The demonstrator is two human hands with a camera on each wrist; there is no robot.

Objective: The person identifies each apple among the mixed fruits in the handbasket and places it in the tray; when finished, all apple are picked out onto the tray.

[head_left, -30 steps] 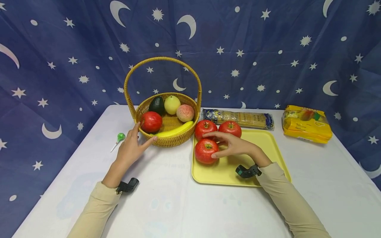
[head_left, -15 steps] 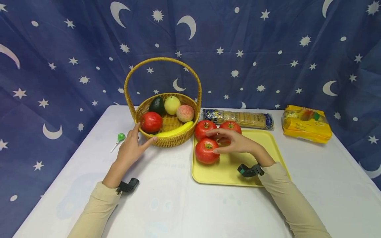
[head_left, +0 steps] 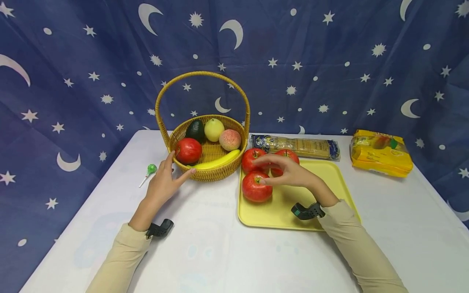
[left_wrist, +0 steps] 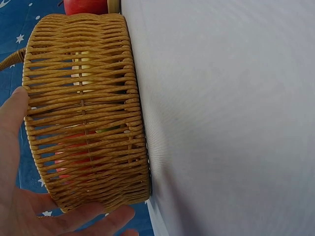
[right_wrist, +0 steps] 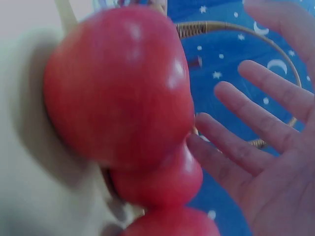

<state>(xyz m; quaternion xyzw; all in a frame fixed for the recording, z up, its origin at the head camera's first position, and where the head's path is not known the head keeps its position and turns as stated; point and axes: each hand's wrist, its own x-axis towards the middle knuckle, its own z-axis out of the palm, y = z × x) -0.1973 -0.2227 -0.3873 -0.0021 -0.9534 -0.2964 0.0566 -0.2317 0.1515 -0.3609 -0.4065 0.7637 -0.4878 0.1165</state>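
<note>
In the head view, my left hand rests against the left front of a wicker basket. Its thumb touches the basket's rim in the left wrist view, and its extended fingers lie along the wicker side. Inside are a red fruit, an avocado, a yellow-green pear, a peach and a banana. Over a yellow tray, my right hand hovers with fingers spread, holding nothing. Beneath and beside it sit a front red apple and two more apples behind, partly hidden by the hand.
A lollipop with a green head lies left of the basket. Behind the tray is a clear pack of noodles. At the back right stands a yellow package. A starry blue cloth hangs behind the table.
My right hand has risen slightly off the front apple, and its fingers have drawn away from it. My left hand stays at the basket. The head view has shifted a little.
</note>
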